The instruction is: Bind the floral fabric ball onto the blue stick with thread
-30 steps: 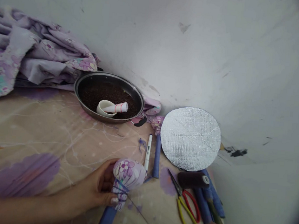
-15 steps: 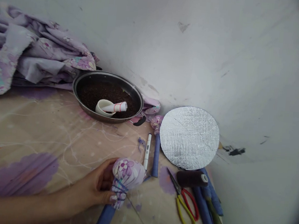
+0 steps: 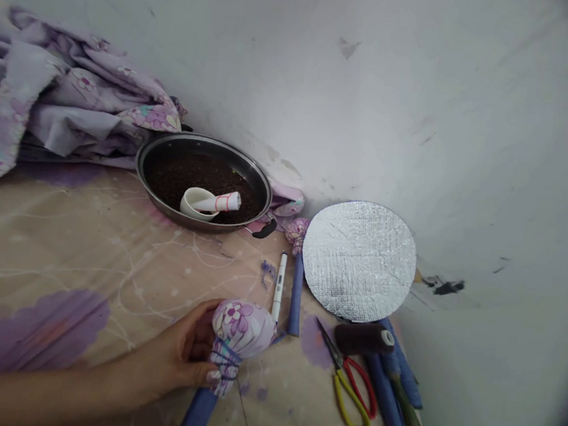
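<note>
My left hand (image 3: pixel 198 345) is closed around the neck of a cloth-headed stick (image 3: pixel 242 329). Its round head is wrapped in floral lilac fabric, gathered below and bound with blue cord, and the blue-wrapped handle (image 3: pixel 197 416) runs down out of view. A thin dark thread (image 3: pixel 245 410) stretches from the neck to the bottom edge. My right hand is out of view. Past the head lie a white marker (image 3: pixel 279 286) and a similar stick with a floral head and blue handle (image 3: pixel 295 301).
Scissors (image 3: pixel 347 386) with red and yellow handles lie right, beside a dark thread spool (image 3: pixel 359 339) and several blue-wrapped sticks (image 3: pixel 387 397). A silver foil disc (image 3: pixel 360 260) leans by the wall. A pan (image 3: pixel 163 211) holds dark grains and a white cup (image 3: pixel 189 205). Floral fabric (image 3: pixel 74 99) is heaped left.
The thread at the neck now hangs more steeply towards the bottom edge. A sliver of skin at the bottom right has gone from view. My left hand keeps its hold.
</note>
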`<state>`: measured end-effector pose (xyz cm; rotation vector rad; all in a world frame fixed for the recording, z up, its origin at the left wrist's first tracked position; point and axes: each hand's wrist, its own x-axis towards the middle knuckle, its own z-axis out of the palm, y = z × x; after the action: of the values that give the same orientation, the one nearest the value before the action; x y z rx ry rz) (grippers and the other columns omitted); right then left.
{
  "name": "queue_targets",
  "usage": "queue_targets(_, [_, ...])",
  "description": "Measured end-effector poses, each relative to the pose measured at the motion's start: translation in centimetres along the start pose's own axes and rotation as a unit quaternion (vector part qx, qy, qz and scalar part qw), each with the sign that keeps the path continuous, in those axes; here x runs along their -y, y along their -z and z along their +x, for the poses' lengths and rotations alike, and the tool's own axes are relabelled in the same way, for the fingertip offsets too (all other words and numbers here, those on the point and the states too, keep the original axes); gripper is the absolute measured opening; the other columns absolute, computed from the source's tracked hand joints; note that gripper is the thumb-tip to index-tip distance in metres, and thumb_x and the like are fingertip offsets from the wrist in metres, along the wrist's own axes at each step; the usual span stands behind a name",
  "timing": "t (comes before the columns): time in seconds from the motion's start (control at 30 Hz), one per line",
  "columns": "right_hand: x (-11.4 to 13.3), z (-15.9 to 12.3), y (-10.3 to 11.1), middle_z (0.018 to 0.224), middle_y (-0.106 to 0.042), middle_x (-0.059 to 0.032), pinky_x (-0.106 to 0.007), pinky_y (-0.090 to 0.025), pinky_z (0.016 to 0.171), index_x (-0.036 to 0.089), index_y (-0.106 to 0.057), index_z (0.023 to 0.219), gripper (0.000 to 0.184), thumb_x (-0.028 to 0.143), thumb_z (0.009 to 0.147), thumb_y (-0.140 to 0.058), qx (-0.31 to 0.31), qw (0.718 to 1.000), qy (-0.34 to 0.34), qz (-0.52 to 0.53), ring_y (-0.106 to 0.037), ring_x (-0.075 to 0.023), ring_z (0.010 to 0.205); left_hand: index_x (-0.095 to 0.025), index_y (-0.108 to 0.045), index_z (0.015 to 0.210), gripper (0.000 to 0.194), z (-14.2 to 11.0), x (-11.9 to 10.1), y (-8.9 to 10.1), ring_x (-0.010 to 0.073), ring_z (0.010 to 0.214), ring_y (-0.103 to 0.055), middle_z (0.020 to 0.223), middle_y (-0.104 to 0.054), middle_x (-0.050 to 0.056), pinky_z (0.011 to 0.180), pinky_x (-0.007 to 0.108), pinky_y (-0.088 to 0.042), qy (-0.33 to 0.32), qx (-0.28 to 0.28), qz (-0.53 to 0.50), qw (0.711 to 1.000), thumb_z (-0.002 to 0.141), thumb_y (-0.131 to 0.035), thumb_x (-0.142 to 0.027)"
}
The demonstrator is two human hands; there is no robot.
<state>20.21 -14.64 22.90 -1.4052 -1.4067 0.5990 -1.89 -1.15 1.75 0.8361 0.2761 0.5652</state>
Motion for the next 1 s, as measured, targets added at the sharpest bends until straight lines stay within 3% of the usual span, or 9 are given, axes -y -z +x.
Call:
queue_targets(0.1, [-0.8,0.7,-0.1,0.159,-0.079,-0.0118,-0.052,-0.075,0.110,0.026,-0.079,0.156,0.038,0.046,0.124,-0.085,0.064,0.997,0.045,0.026,-0.084,-0.0316,0.133,-0.042,-0.066,0.168,0.097,-0.1,-0.3,0.0,0.0326,0.135,-0.086,0.161,-0.086,0.006,0.109,0.041,-0.067,0.001,0.002,0.001,1.000,0.086,-0.116,-0.056])
queue_targets(0.2, [-1.4,1.6,-0.1,0.125,-0.089,-0.0046,-0.036,-0.074,0.088,0.030,-0.087,0.128,0.025,0.055,0.124,-0.085,0.135,0.986,0.082,0.047,-0.089,-0.0228,0.104,-0.043,-0.066,0.169,0.098,-0.2,-0.2,0.3,0.0361,0.138,-0.086,0.162,-0.086,0.006,0.112,0.044,-0.068,0.001,0.001,0.004,1.000,0.086,-0.115,-0.057])
queue_targets(0.27, [-2.0,2.1,-0.2,0.100,-0.087,-0.0012,-0.027,-0.068,0.073,0.032,-0.084,0.108,0.033,0.058,0.127,-0.080,0.192,0.976,0.092,0.040,-0.087,-0.0181,0.085,-0.041,-0.063,0.172,0.099,-0.2,0.1,0.5,0.0373,0.141,-0.085,0.166,-0.085,0.009,0.115,0.048,-0.068,-0.001,0.002,0.009,1.000,0.087,-0.114,-0.057])
queue_targets(0.33, [-3.0,2.1,-0.7,0.093,-0.085,-0.0013,-0.024,-0.065,0.070,0.030,-0.079,0.105,0.031,0.047,0.130,-0.074,0.215,0.972,0.090,0.009,-0.084,-0.0170,0.079,-0.040,-0.061,0.173,0.100,-0.3,0.2,0.6,0.0379,0.144,-0.084,0.167,-0.084,0.011,0.116,0.049,-0.067,-0.006,0.006,0.012,1.000,0.089,-0.113,-0.056])
queue_targets(0.4, [-4.2,1.4,-1.5,0.094,-0.084,-0.0008,-0.023,-0.064,0.071,0.028,-0.077,0.109,0.015,0.024,0.124,-0.075,0.180,0.980,0.075,-0.044,-0.081,-0.0166,0.079,-0.041,-0.060,0.174,0.096,-0.4,0.0,0.5,0.0379,0.148,-0.083,0.167,-0.084,0.010,0.119,0.050,-0.066,-0.009,0.013,0.012,1.000,0.092,-0.111,-0.053])
queue_targets(0.5, [-5.6,-0.3,-3.1,0.095,-0.080,0.0008,-0.022,-0.061,0.074,0.027,-0.076,0.110,0.028,0.000,0.109,-0.067,0.120,0.983,0.046,-0.131,-0.078,-0.0157,0.080,-0.044,-0.064,0.171,0.085,-0.6,-1.4,-0.4,0.0369,0.152,-0.081,0.167,-0.084,0.005,0.124,0.050,-0.063,-0.006,0.007,0.016,1.000,0.098,-0.107,-0.052])
queue_targets(0.7, [-5.9,-2.1,-4.8,0.098,-0.083,-0.0008,-0.025,-0.062,0.078,0.028,-0.083,0.116,0.040,-0.006,0.106,-0.062,0.111,0.947,0.098,-0.283,-0.082,-0.0198,0.083,-0.044,-0.070,0.164,0.072,-0.7,-4.7,-2.2,0.0324,0.153,-0.079,0.168,-0.084,0.003,0.130,0.048,-0.057,0.041,-0.003,0.023,0.999,0.102,-0.105,-0.054])
queue_targets(0.8, [-5.6,-2.0,-4.7,0.097,-0.084,0.0004,-0.029,-0.062,0.080,0.029,-0.085,0.118,0.045,-0.008,0.105,-0.064,0.105,0.931,0.117,-0.330,-0.083,-0.0214,0.083,-0.045,-0.073,0.164,0.072,-0.7,-3.6,-1.7,0.0323,0.151,-0.081,0.165,-0.086,0.002,0.128,0.046,-0.060,0.018,-0.008,0.009,1.000,0.100,-0.106,-0.052])
queue_targets(1.0, [-5.4,-1.9,-5.0,0.094,-0.083,0.0000,-0.031,-0.061,0.078,0.029,-0.086,0.116,0.044,-0.007,0.105,-0.064,0.088,0.927,0.126,-0.342,-0.080,-0.0218,0.081,-0.047,-0.071,0.169,0.076,-0.8,-0.8,-0.3,0.0358,0.152,-0.081,0.168,-0.084,0.001,0.128,0.048,-0.064,-0.004,-0.014,0.003,1.000,0.101,-0.105,-0.049])
